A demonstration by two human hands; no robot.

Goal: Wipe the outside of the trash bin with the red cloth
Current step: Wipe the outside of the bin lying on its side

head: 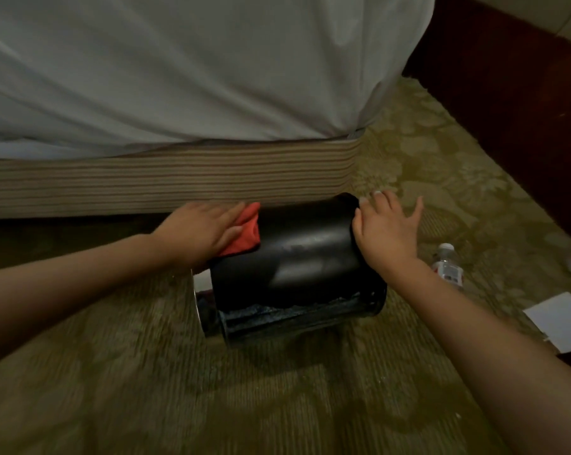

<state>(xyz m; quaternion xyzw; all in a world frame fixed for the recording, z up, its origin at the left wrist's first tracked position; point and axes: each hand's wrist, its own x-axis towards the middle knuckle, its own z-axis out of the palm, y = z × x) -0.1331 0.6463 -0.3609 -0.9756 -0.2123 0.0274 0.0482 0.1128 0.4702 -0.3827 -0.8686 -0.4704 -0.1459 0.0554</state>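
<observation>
Trash bin (297,254): black, lying on its side on the floor between both hands and just in front of the bed. It is probably laid down so that its curved wall faces up for wiping.
Left hand (202,231): flat with straight fingers, pressing the red cloth (246,233) onto the bin's upper wall near its left end. It presses the cloth and clasps nothing.
Right hand (385,231): fingers spread and straight against the bin's right end, holding nothing. It is likely bracing the bin so it cannot roll or slide.
Carpet (211,405): olive and patterned; a round bin could roll on it.
Right side: a water bottle (448,264) and a white paper (559,320) lie apart from the bin.
Bed: a striped base (146,178) with a white sheet (179,77) draped above it.
Far right: a dark wood panel (507,93).
</observation>
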